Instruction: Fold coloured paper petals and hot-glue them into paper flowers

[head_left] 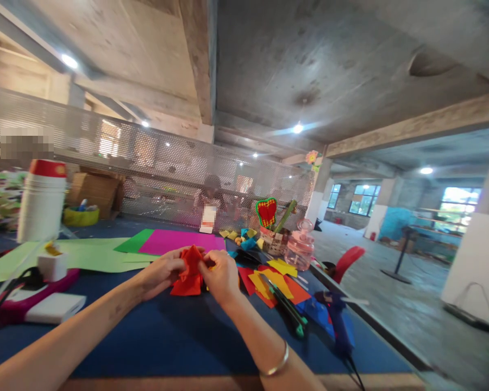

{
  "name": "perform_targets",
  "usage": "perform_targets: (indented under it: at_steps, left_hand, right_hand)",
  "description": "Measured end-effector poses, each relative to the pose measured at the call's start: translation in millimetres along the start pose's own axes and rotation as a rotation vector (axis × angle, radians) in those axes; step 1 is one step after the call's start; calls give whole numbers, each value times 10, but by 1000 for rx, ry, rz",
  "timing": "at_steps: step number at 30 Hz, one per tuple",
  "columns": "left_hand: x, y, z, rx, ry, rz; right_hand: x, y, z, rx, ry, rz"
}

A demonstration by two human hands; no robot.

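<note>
Between my two hands is a folded piece of red paper (190,274), held a little above the dark blue table. My left hand (165,271) pinches its left side with the fingers closed. On the other side my right hand (222,271) grips the paper's right edge, its fingertips partly hidden. A bit of yellow shows beside the right fingers; I cannot make out what it is. Right of my right hand lie red, orange and yellow paper pieces (284,267), with a black and green utility knife (287,307) on top.
A glue gun (337,320) lies at the right table edge by a pink-lidded jar (299,250) and a woven basket (274,241). Magenta sheets (183,240) and light green sheets (93,255) lie behind. Stacked paper cups (43,206) and a power strip (44,298) stand left. A mesh partition rises behind.
</note>
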State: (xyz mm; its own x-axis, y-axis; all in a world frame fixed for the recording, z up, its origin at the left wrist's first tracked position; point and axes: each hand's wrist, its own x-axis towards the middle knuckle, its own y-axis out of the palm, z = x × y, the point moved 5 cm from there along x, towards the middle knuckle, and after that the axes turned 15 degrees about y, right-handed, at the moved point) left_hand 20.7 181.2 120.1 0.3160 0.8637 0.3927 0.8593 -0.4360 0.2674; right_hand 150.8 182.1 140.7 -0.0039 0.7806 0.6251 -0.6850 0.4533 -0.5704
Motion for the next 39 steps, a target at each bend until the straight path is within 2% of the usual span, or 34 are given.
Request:
perform_targets:
  at_steps: [7, 18, 20, 24, 26, 29, 33, 36, 39]
  left_hand:
    - [15, -32, 46, -53, 23, -53]
    - [37, -37, 87, -33, 17, -92]
    - [57, -81, 78, -7, 53, -152]
    - [50, -266, -21, 53, 174, -400]
    - [36, -319, -81, 63, 226, -459]
    - [57, -316, -172, 213, 328, -376]
    - [113, -248, -266, 700, 527, -172]
    - [141, -228, -224, 830, 533, -81]
    - [132, -235, -185, 842, 511, -80]
  right_hand:
    - [-35, -10, 40, 43, 94, 36]
    - [-25, 18, -5, 26, 37, 8]
    - [14, -31, -24, 19, 37, -41]
    - [113, -153, -141, -2, 110, -176]
    - [137, -143, -200, -11, 137, -171]
    - [116, -29, -214, -3, 121, -57]
    - [37, 101, -117, 37, 56, 92]
    - [12, 135, -67, 140, 25, 179]
    - [22, 154, -66, 175, -17, 216]
